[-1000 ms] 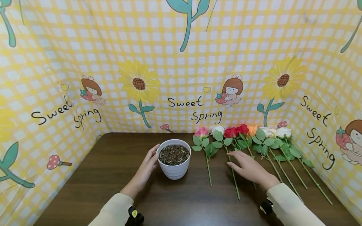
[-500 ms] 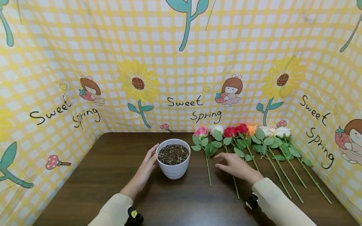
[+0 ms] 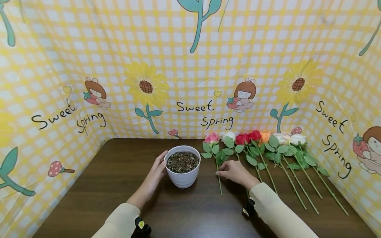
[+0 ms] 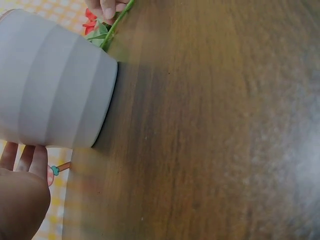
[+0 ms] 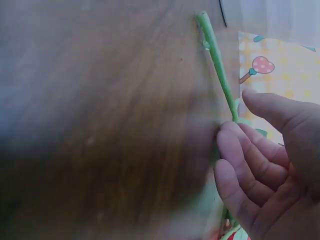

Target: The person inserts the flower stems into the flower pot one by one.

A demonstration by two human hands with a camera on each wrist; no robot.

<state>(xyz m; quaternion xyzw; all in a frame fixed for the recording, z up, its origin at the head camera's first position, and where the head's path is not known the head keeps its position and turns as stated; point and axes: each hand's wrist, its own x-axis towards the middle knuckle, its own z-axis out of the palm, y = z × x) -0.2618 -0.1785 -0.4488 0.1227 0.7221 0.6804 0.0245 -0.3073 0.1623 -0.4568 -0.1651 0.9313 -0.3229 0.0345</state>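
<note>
A white ribbed flowerpot (image 3: 183,178) filled with dark soil (image 3: 182,162) stands mid-table. My left hand (image 3: 153,177) rests its extended fingers against the pot's left side; in the left wrist view those fingers (image 4: 37,160) touch the ribbed wall. Right of the pot lies a pink rose (image 3: 212,138) with a green stem (image 3: 220,188) and leaves. My right hand (image 3: 235,172) is at that stem, fingers partly curled beside it. In the right wrist view, the thumb (image 5: 267,107) stands a little apart from the fingertips, with the stem (image 5: 217,62) passing close by them.
Several more roses lie to the right on the dark wooden table (image 3: 119,172): a white rose (image 3: 229,136), red roses (image 3: 254,135), an orange rose (image 3: 265,137) and pale ones (image 3: 297,139). A yellow checked cloth (image 3: 190,76) encloses the back and sides.
My right hand has moved left, from over the neighbouring white rose's stem to the pink rose's stem, its fingers drawing closer together. The left hand stays at the pot.
</note>
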